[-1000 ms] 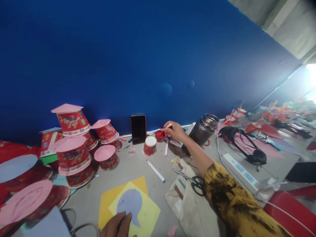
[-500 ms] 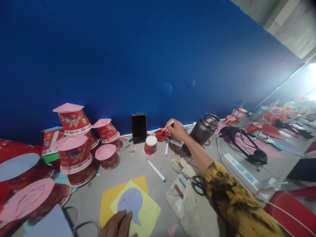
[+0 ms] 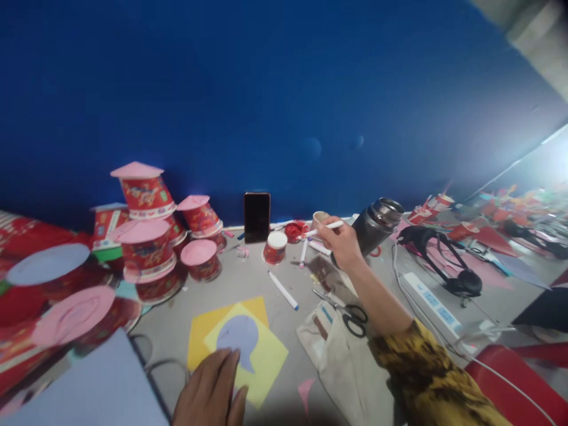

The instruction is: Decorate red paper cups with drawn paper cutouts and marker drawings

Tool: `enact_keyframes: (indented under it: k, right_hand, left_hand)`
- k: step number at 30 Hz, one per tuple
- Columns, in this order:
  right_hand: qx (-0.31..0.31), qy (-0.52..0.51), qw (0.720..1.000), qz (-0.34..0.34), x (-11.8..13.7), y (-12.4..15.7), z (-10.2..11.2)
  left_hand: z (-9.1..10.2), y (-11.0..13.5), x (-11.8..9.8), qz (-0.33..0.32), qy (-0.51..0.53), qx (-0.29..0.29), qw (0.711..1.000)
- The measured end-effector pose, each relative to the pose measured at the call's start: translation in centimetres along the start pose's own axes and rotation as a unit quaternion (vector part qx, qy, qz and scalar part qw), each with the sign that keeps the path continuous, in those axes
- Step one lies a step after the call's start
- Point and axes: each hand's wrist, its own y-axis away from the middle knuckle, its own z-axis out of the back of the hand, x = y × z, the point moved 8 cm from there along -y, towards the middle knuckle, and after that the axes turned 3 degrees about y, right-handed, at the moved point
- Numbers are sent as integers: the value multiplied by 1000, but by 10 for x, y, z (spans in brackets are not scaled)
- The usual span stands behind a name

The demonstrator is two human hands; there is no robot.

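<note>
A white marker [image 3: 334, 225] is pinched in my right hand [image 3: 345, 245], just left of the dark thermos [image 3: 373, 228]. My left hand [image 3: 210, 387] lies with its fingers stretched on a light yellow paper square [image 3: 271, 350]. Its fingertips touch a lilac whale-shaped cutout [image 3: 234, 334] on that square. Beneath the square is an orange-yellow sheet [image 3: 197, 337]. Between the hands lies a white marker with blue ends [image 3: 283, 290]. Past it stands an upturned red paper cup [image 3: 274, 254] with a white base.
Stacked red cups with pink paper tops [image 3: 148, 245] stand at left. A phone [image 3: 257, 218] leans on the blue wall. Scissors [image 3: 350, 316] rest on a cloth pouch [image 3: 346, 367]. At right are a power strip [image 3: 430, 302] and a black head strap [image 3: 439, 260].
My right hand, with the white marker, has come away from the red container toward me and to the right. A cup behind it now shows. The left hand stays on the paper.
</note>
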Motion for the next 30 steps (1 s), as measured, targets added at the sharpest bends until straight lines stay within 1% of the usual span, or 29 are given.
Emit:
enact_keyframes:
  k: [1, 2, 3, 4, 5, 8, 11, 14, 17, 20, 24, 27, 30]
  right_hand:
    - [5, -17, 1000, -10, 2, 18, -3]
    - [15, -40, 999, -20, 5, 37, -7]
    - [21, -80, 996, -32, 8, 56, -12]
    - [36, -95, 994, -41, 12, 74, -18]
    - [53, -88, 994, -43, 17, 90, -25]
    - [113, -32, 993, -7, 34, 129, -50]
    - [141, 15, 988, 57, 45, 153, -73]
    - [147, 45, 979, 134, 51, 167, -88]
    - [150, 61, 964, 210, 56, 179, -99]
    - [164, 70, 950, 256, 57, 187, -106]
    - [178, 83, 944, 264, 54, 189, -112]
    - [183, 80, 946, 256, 51, 187, -114]
    - [190, 75, 943, 262, 51, 187, -116]
  left_hand:
    - [5, -4, -4, 21, 3, 9, 1000]
    - [12, -7, -6, 51, 4, 3, 999]
    - [15, -10, -6, 82, 7, 13, 996]
    - [16, -12, -9, 96, 15, 26, 995]
    - [18, -14, -13, 92, 22, 27, 995]
    - [19, -17, -19, 90, 23, 51, 994]
    - [21, -19, -21, 89, 21, 54, 994]
    - [24, -20, -22, 98, 31, 47, 994]
    - [26, -21, -23, 105, 41, 47, 993]
    - [25, -21, -23, 108, 50, 57, 991]
    - [23, -17, -22, 110, 53, 73, 990]
    - [23, -15, -22, 113, 58, 74, 989]
    - [22, -14, -21, 113, 58, 73, 989]
